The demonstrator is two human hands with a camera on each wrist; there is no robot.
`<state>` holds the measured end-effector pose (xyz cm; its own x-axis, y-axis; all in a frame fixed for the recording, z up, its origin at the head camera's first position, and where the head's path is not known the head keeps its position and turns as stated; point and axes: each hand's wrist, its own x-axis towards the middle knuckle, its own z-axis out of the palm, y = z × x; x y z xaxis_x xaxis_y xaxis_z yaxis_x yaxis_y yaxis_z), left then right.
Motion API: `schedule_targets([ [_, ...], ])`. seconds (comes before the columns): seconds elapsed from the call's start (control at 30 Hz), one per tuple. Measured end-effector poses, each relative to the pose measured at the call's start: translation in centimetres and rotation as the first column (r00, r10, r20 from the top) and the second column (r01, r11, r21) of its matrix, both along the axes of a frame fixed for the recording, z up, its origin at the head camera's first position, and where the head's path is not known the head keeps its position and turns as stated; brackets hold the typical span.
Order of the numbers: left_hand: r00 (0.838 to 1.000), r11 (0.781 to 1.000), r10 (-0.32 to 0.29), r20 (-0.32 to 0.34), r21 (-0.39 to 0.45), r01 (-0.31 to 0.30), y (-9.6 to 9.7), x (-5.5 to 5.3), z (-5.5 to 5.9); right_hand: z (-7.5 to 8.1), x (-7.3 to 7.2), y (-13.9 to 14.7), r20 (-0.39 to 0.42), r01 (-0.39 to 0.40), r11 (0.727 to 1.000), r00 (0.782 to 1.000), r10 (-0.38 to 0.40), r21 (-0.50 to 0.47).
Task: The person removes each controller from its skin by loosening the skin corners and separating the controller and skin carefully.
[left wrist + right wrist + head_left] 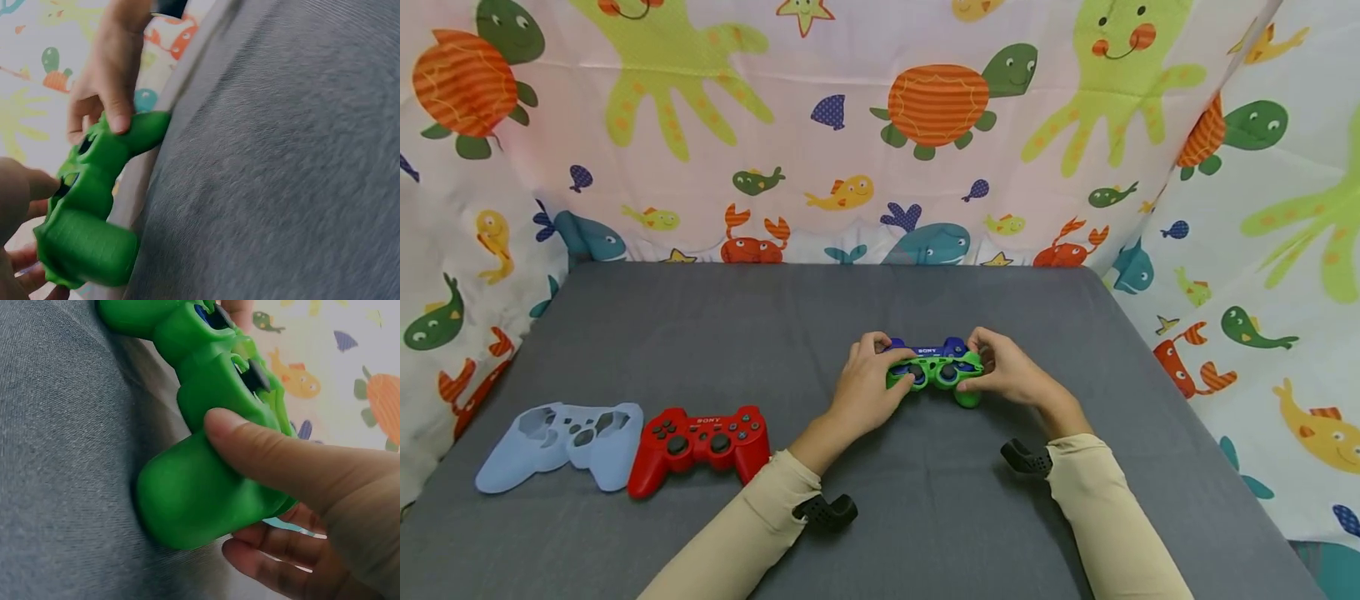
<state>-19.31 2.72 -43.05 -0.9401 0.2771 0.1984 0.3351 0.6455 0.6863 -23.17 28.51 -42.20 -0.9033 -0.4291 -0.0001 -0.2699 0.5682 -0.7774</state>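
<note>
We see the left hand (867, 382) gripping the left side of a blue controller (928, 352) in a green cover (194, 487), while the right hand (1017, 371) pinches its right side, thumb on the cover, fingers behind. The controller sits over the middle of the grey bench (940, 517), its blue top edge showing. To its left we find a red controller (700, 448) just beside a light blue cover (553, 450).
</note>
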Motion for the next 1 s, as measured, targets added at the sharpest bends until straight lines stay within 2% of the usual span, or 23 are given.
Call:
schedule_targets([
  [0.13, 0.999, 0.999, 0.033, 0.001, 0.038, -0.033, 0.7, 0.3, 0.0, 0.9, 0.3, -0.5, -0.040, -0.014, 0.996, 0.999, 0.017, 0.084],
  [0.3, 0.993, 0.981, 0.075, 0.091, 0.174, -0.090, 1.0, 0.2, 0.1, 1.2, 0.6, -1.1, -0.054, -0.003, 0.991, 0.998, 0.011, 0.131],
  [0.47, 0.986, 0.958, 0.059, 0.154, 0.268, -0.099, 0.7, 0.1, 0.3, 1.0, 0.9, -1.5, -0.043, 0.004, 0.994, 0.999, 0.001, 0.112],
  [0.63, 0.991, 0.965, 0.012, 0.132, 0.257, -0.046, 0.7, 0.2, 0.6, 1.0, 1.0, -1.4, -0.022, 0.007, 0.995, 1.000, -0.005, 0.102],
  [0.77, 0.995, 0.972, -0.041, 0.093, 0.234, 0.018, 0.8, 0.1, 0.8, 1.3, 1.0, -1.1, -0.030, 0.019, 0.993, 0.999, -0.016, 0.117],
  [0.87, 0.992, 0.972, -0.090, 0.086, 0.224, 0.069, 0.5, 0.0, 0.5, 1.4, 0.9, -1.1, -0.029, 0.028, 0.992, 0.999, -0.025, 0.122],
  [1.0, 0.984, 0.973, -0.157, 0.085, 0.186, 0.139, -0.1, -0.2, 0.1, 1.1, 0.8, -1.0, 0.025, 0.028, 0.997, 0.999, -0.030, 0.072],
])
